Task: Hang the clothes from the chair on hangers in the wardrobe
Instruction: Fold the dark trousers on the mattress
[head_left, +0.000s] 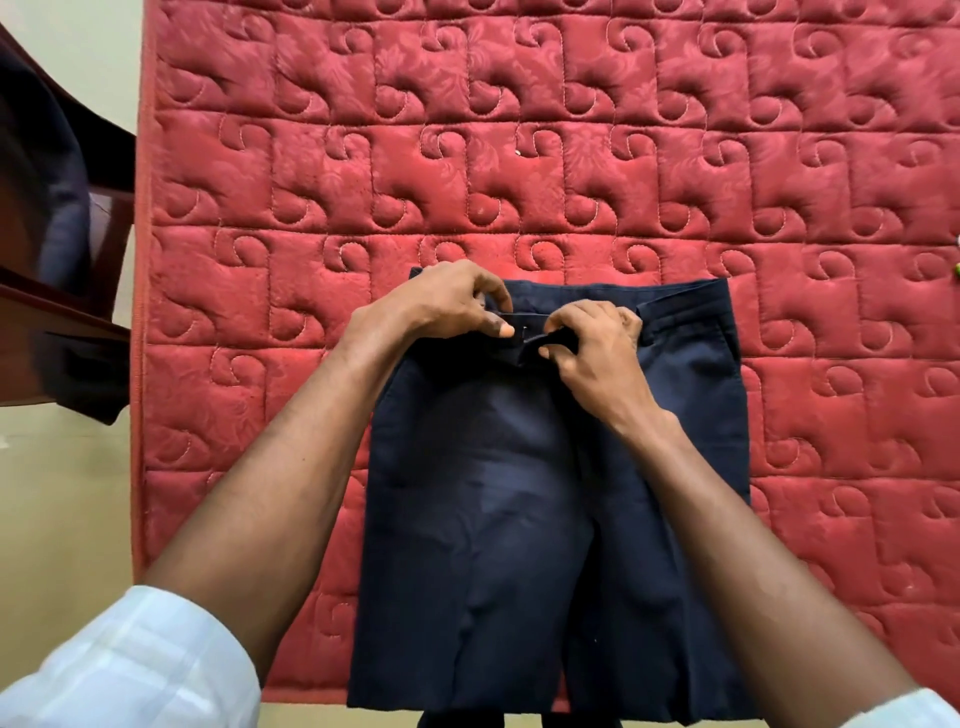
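The waistband (540, 332) of a pair of dark navy trousers (550, 493) is being worked at its centre by both hands. The left hand (457, 306) is curled, with thumb and fingers pinching one flap of the fly opening; the right hand (592, 348) is curled likewise, and the other flap is pinched just beside it. The two hands are nearly touching, so neither is nearer.

The trousers are laid flat on a red quilted mattress (311, 182), waistband away from the person, the long axis running back toward the body and the legs hanging over the near edge. The closure appears to be under fastening. No hanger is seen. A dark wooden chair (62, 322) stands at the left edge, with dark cloth (62, 208) on it.
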